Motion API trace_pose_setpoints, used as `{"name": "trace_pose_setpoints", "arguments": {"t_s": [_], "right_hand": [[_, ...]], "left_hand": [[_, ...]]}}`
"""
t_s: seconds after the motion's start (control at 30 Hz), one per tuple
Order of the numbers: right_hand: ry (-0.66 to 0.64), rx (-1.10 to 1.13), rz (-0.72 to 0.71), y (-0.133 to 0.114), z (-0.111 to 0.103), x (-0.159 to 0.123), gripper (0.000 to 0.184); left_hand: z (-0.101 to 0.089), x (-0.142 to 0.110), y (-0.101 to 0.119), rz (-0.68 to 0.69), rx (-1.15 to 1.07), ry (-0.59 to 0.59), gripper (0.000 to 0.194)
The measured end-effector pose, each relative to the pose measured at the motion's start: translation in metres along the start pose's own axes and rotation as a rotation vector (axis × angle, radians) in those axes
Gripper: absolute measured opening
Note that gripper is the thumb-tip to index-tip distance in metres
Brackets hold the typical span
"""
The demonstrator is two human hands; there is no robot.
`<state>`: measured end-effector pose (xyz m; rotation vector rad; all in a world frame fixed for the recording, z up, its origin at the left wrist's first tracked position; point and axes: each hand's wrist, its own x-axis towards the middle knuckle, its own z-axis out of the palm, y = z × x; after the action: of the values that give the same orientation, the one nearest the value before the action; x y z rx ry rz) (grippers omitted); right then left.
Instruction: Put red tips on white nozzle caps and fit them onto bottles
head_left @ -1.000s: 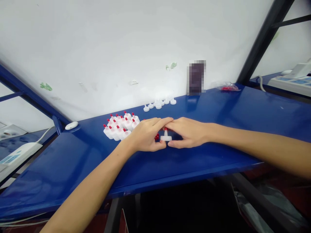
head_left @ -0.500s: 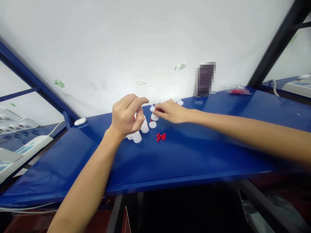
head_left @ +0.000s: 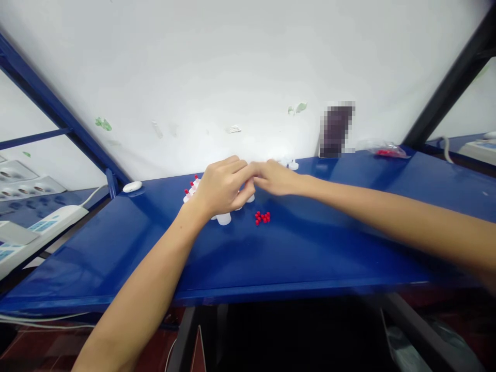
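My left hand (head_left: 223, 187) is curled with thumb and index finger reaching right, where they meet the fingertips of my right hand (head_left: 277, 177). My right hand is closed too, and whatever lies between the two sets of fingers is hidden. Under my left hand stand white plastic bottles (head_left: 223, 219), partly covered. Left of it are several white nozzle tops with red tips (head_left: 187, 193). A small cluster of loose red caps (head_left: 262, 217) lies in front of my hands. White nozzle lids (head_left: 293, 165) sit behind my right hand.
The blue table (head_left: 302, 253) runs along a white wall. A white earbud case (head_left: 132, 187) lies at the back left, a dark pixelated phone-shaped thing (head_left: 336, 129) leans on the wall, and a clear bag with red pieces (head_left: 389, 151) lies back right. A power strip (head_left: 50, 227) is far left.
My left hand has moved right until its fingers meet those of my right hand, covering the white lids between them. The red-tipped tops at left have come into sight. The view has shifted slightly.
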<state>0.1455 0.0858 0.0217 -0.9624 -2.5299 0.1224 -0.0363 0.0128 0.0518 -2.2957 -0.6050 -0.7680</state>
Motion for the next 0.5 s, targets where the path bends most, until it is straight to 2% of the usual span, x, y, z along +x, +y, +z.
{"name": "trace_pose_setpoints", "arguments": {"t_s": [0.1,0.2,0.33,0.43,0.5], "right_hand": [[0.063,-0.067,0.2,0.019,-0.011,0.002,0.024],[-0.007,-0.157,0.318,0.043,-0.017,0.002,0.026],[-0.062,-0.183,0.346,0.065,-0.011,-0.001,0.042],[-0.077,-0.183,0.329,0.073,-0.002,-0.001,0.055],[-0.08,-0.177,0.305,0.076,0.003,0.001,0.052]], "left_hand": [[0.003,0.003,0.01,0.033,0.021,-0.092,0.025],[0.008,0.006,0.028,0.063,-0.014,-0.282,0.026],[0.017,0.005,0.045,0.059,-0.086,-0.518,0.021],[0.022,0.002,0.047,0.04,-0.136,-0.585,0.023],[0.023,0.001,0.045,0.033,-0.164,-0.607,0.024]]}}
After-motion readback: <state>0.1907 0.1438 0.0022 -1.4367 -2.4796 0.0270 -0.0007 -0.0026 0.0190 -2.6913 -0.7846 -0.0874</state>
